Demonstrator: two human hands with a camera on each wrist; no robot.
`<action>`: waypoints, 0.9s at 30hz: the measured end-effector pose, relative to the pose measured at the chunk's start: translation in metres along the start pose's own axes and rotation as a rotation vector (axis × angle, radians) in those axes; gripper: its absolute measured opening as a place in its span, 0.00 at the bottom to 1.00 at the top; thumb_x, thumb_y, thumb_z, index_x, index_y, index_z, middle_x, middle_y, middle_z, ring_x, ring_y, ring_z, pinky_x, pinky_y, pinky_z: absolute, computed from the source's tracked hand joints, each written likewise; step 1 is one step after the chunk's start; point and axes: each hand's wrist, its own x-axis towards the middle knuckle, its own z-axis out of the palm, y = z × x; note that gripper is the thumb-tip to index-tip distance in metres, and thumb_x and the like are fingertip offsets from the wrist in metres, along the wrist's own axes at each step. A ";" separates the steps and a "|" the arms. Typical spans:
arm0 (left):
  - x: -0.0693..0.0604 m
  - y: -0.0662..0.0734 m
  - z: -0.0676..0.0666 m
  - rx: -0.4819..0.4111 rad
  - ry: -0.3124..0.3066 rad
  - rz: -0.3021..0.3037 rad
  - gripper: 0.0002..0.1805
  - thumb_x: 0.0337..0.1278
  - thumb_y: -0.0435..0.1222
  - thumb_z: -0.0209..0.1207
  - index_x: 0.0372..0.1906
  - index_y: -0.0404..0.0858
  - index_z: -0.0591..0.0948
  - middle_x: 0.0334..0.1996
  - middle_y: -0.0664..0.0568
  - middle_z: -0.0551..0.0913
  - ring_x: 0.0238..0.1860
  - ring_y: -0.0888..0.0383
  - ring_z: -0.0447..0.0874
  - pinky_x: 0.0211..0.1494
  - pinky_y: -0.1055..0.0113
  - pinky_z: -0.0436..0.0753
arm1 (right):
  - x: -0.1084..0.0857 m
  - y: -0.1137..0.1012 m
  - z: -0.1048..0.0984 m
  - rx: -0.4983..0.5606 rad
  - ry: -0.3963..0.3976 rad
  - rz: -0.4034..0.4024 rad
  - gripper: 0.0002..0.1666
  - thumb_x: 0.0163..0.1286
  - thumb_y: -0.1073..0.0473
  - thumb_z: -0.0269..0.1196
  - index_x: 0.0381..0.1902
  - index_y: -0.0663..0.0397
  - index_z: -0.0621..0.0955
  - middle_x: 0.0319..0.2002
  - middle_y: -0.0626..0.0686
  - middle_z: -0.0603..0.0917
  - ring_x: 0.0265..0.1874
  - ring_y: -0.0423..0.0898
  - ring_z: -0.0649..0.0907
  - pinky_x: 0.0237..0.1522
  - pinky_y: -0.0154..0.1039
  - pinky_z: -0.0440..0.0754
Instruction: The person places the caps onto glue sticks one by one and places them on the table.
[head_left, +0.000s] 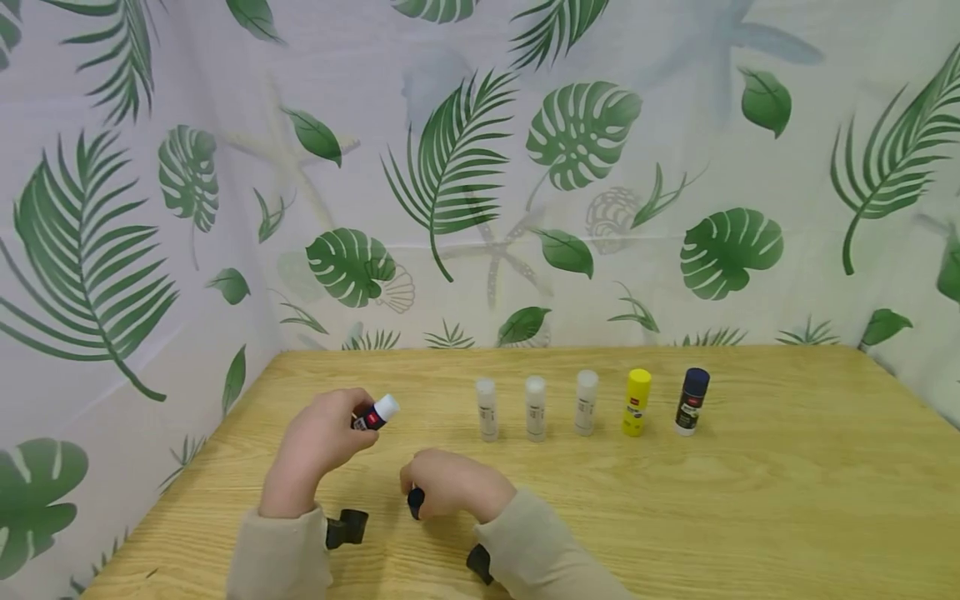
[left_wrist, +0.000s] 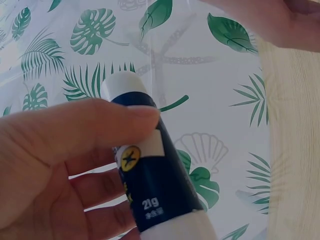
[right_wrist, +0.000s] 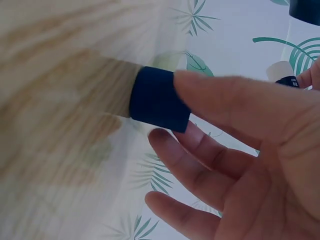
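Note:
My left hand [head_left: 324, 437] grips a glue stick [left_wrist: 155, 175] with a dark blue label, its thumb lying across the label. The stick's white upper end is uncovered and tilts up to the right in the head view. Lower and to the right, my right hand [head_left: 459, 485] pinches a dark blue cap [right_wrist: 159, 98] between thumb and fingers, with the other fingers loosely bent. The cap is apart from the stick and close to the tabletop.
Behind my hands, several glue sticks stand upright in a row: three whitish ones [head_left: 536, 408], a yellow one [head_left: 637, 403] and a dark blue one [head_left: 692, 402]. They stand on a wooden table [head_left: 750, 517]. A leaf-patterned cloth [head_left: 480, 167] hangs behind and at the sides.

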 end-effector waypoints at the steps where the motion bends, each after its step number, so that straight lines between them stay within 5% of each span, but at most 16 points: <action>1: 0.000 0.000 0.001 -0.002 -0.001 0.004 0.11 0.41 0.31 0.62 0.35 0.36 0.79 0.27 0.51 0.79 0.25 0.58 0.72 0.30 0.62 0.73 | 0.000 0.000 0.000 -0.002 -0.002 0.000 0.13 0.50 0.64 0.67 0.36 0.52 0.81 0.32 0.44 0.78 0.32 0.36 0.74 0.37 0.29 0.72; 14: 0.000 0.004 0.002 -0.013 -0.014 0.020 0.10 0.41 0.30 0.62 0.34 0.36 0.79 0.26 0.52 0.78 0.24 0.58 0.71 0.28 0.64 0.72 | -0.017 0.007 -0.019 0.165 0.106 -0.139 0.11 0.50 0.69 0.60 0.35 0.59 0.80 0.28 0.45 0.73 0.26 0.38 0.70 0.29 0.27 0.68; 27: 0.007 0.011 0.014 -0.052 -0.017 0.091 0.10 0.42 0.31 0.63 0.35 0.36 0.79 0.27 0.52 0.78 0.25 0.59 0.72 0.30 0.64 0.73 | -0.060 0.041 -0.044 0.218 0.281 -0.120 0.11 0.50 0.69 0.59 0.35 0.60 0.79 0.32 0.49 0.74 0.30 0.44 0.74 0.31 0.33 0.71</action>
